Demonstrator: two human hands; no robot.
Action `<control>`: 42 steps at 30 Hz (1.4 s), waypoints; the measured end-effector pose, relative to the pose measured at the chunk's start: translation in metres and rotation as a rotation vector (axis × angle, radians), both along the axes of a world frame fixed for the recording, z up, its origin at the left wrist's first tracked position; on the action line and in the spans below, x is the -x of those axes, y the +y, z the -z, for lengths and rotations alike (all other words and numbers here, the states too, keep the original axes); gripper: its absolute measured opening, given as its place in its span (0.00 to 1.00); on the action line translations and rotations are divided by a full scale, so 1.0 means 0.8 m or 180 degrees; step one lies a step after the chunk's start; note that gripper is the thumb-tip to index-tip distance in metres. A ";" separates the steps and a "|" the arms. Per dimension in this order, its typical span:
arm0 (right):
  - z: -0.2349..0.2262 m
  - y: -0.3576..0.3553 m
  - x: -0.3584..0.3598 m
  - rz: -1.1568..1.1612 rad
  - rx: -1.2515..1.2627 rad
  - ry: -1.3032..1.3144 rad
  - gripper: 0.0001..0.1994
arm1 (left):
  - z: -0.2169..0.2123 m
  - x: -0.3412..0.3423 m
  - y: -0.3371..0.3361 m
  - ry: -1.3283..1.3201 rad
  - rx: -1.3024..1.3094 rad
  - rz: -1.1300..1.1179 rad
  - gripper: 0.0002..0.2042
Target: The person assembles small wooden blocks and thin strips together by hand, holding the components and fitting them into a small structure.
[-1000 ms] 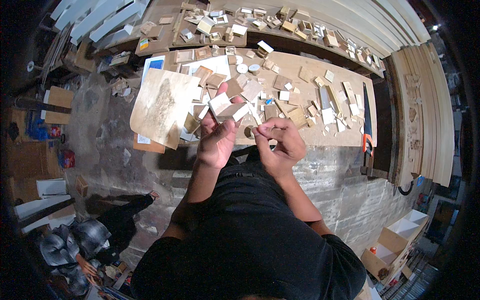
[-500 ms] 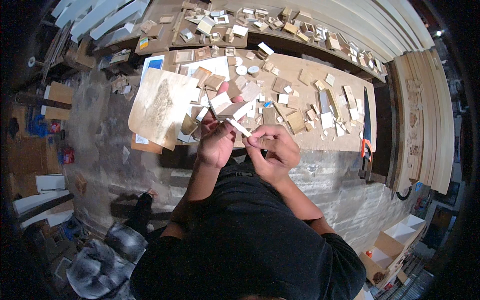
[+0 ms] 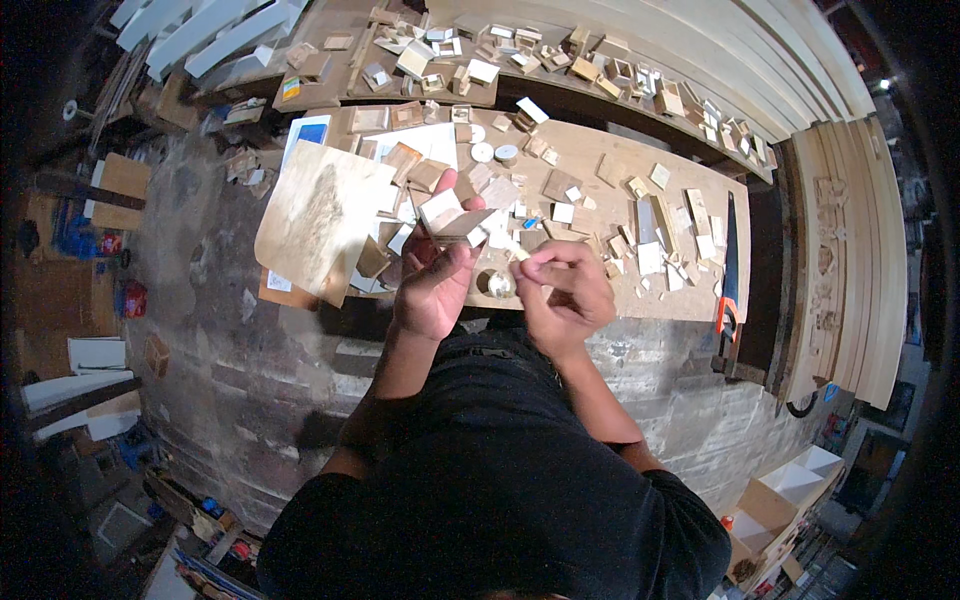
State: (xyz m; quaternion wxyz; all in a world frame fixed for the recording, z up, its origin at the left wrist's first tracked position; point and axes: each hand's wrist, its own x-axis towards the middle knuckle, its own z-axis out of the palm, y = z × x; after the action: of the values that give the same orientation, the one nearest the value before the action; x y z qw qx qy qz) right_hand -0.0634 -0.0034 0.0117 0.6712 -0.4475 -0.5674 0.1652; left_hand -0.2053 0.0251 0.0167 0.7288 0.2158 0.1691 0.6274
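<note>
My left hand (image 3: pixel 435 295) is closed on a small angled piece of joined wood panels (image 3: pixel 465 226), held above the workbench with a pale inner face showing. Between the thumb and fingers of my right hand (image 3: pixel 572 295) is a thin pale stick (image 3: pixel 517 249). Its whitish far end blurs close to the right side of the panel piece; I cannot tell whether they touch. Just below, between my hands, a small round container (image 3: pixel 499 284) with a shiny whitish inside stands at the bench's near edge.
The workbench (image 3: pixel 670 302) carries many small wood offcuts, white discs (image 3: pixel 482 152) and a large thin wood sheet (image 3: pixel 325 220) at left. A handsaw (image 3: pixel 728 315) with an orange handle lies at right. Small box-like wooden pieces (image 3: pixel 585 69) line the shelf behind. Long boards (image 3: pixel 850 260) stand far right.
My right hand has moved slightly right and down with the stick, uncovering the round container. The panel piece has turned a little. The person at lower left has left the view.
</note>
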 end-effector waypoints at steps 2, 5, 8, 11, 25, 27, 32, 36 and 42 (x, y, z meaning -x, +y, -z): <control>-0.004 0.005 0.003 -0.0229 -0.0132 -0.0153 0.07 | 0.005 -0.002 0.002 0.0024 -0.0058 0.0046 0.44; 0.011 0.011 -0.005 0.0002 0.0071 0.0025 0.07 | 0.005 -0.002 0.003 -0.0024 -0.0069 0.0087 0.44; 0.012 0.011 -0.006 0.0180 0.0212 0.0144 0.08 | 0.005 -0.002 0.003 -0.0018 -0.0030 -0.0011 0.43; 0.009 0.012 -0.004 -0.0035 -0.0326 -0.0156 0.09 | 0.010 0.001 0.004 0.0138 -0.0087 -0.0066 0.43; 0.165 -0.007 -0.081 0.0165 0.2613 -0.1187 0.06 | 0.064 0.095 -0.016 0.0495 0.0100 -0.0364 0.39; 0.224 -0.016 -0.090 -0.0089 0.2574 -0.1736 0.07 | 0.087 0.119 -0.018 0.0564 -0.0030 -0.0431 0.38; 0.267 -0.015 -0.061 -0.0218 0.2920 -0.2722 0.06 | 0.088 0.152 -0.034 0.0725 0.0122 -0.0699 0.36; 0.304 -0.014 -0.048 -0.0103 0.3160 -0.3266 0.05 | 0.089 0.173 -0.046 0.0823 0.0225 -0.0730 0.35; 0.317 -0.004 -0.042 0.0010 0.3052 -0.3660 0.04 | 0.093 0.188 -0.068 0.0837 0.0384 -0.0881 0.34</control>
State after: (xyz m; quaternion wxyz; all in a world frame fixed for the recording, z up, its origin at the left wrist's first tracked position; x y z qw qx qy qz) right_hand -0.0295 -0.0064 -0.2415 0.0004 -0.7076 -0.6939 0.1334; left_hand -0.3554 -0.0290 -0.0580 0.6189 0.2265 0.3283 0.6767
